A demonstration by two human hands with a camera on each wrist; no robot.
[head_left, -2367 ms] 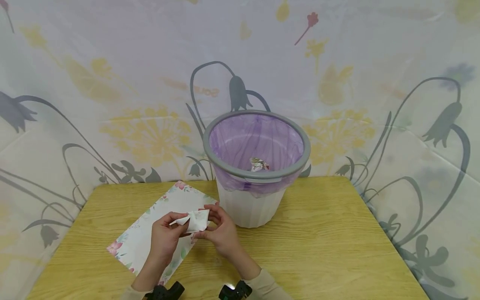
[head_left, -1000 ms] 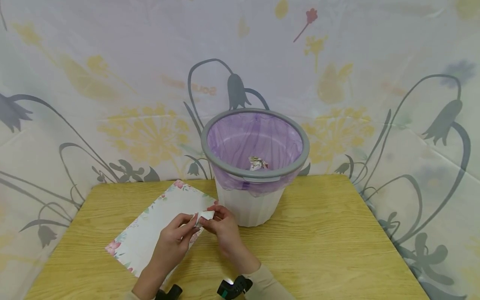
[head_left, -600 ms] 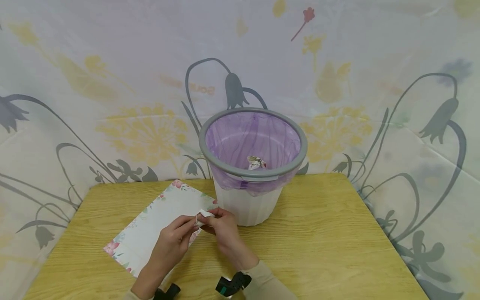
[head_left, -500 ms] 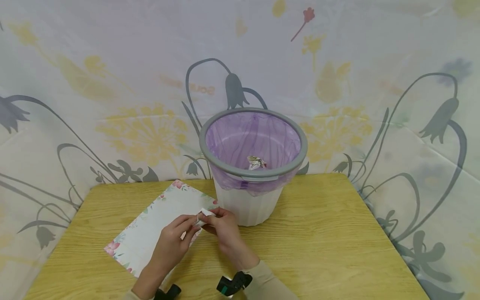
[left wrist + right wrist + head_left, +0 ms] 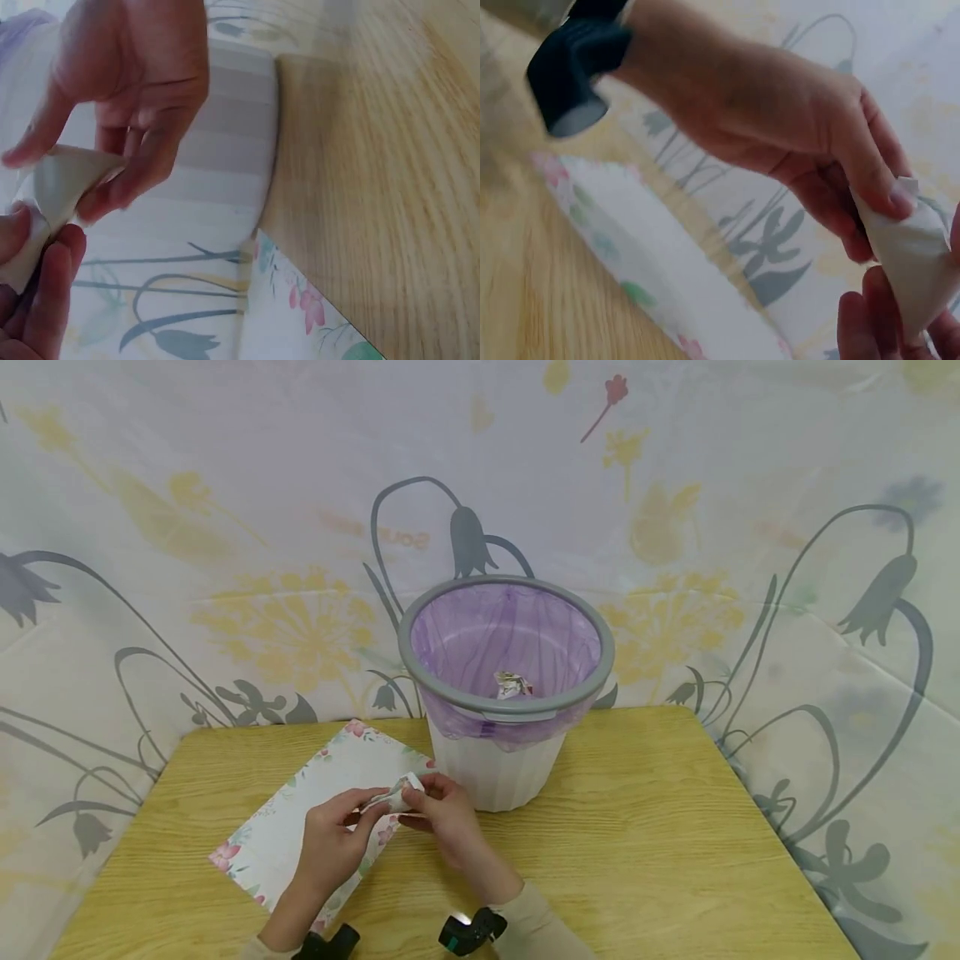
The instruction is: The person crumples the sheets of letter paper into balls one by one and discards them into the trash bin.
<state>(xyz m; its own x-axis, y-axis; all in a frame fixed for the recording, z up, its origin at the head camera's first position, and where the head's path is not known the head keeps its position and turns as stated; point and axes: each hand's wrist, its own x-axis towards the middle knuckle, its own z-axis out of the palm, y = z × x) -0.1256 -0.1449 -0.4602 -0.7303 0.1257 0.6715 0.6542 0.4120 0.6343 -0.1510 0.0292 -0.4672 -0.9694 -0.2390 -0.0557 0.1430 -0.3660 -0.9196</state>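
Observation:
Above the right edge of the floral-bordered sheet, a small folded piece of white paper (image 5: 396, 797) is between the two hands. My left hand (image 5: 330, 839) pinches its left end; in the right wrist view the thumb presses flat on the paper (image 5: 911, 259). My right hand (image 5: 452, 827) pinches the other end, thumb on top. The left wrist view shows the paper (image 5: 64, 184) curved, with fingers of both hands around it. Faint print shows on the paper in the head view. Some fingertips are hidden behind it.
The floral-bordered sheet (image 5: 300, 827) lies flat on the wooden table (image 5: 637, 843). Just beyond the hands stands a white bin (image 5: 491, 768) with a grey rim and purple liner. A crumpled wrapper (image 5: 514, 685) is inside it. A patterned cloth (image 5: 675, 460) hangs behind.
The paper went from a wider, flatter shape to a smaller folded one. Since half a second ago, the left hand has shifted slightly left and more of the paper shows between the hands.

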